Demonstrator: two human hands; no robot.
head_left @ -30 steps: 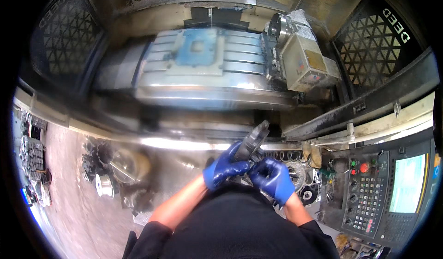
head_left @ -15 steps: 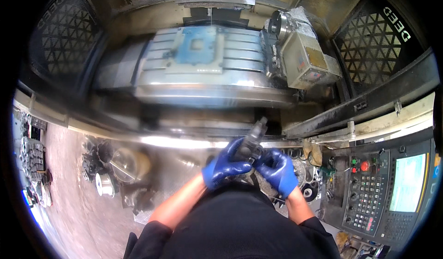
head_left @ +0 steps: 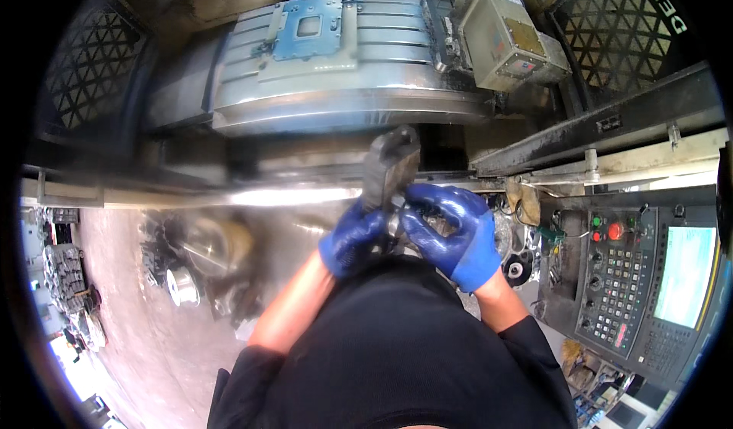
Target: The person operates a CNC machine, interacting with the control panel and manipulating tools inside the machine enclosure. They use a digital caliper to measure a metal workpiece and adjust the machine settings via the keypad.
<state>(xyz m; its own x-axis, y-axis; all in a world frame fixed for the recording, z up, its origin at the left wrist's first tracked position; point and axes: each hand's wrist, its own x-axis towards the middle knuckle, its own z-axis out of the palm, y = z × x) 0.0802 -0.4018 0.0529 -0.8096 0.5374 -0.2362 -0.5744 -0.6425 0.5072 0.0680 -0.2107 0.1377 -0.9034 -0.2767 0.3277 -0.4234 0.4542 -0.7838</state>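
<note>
The left hand point(head_left: 357, 239) grips a dark metal part point(head_left: 376, 175) pointing to 12 o'clock; at its 4 o'clock, the right hand point(head_left: 452, 229) curls, hold unclear. The step seems two-handed handling; next calls for steady support. Beyond, at 11 o'clock: a blue plate point(head_left: 288, 35).

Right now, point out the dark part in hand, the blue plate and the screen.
Dark part point(head_left: 386, 166): head view, middle of its raised body.
Blue plate point(head_left: 307, 48): head view, just below its square opening.
Screen point(head_left: 688, 276): head view, middle of its lit face.
</note>
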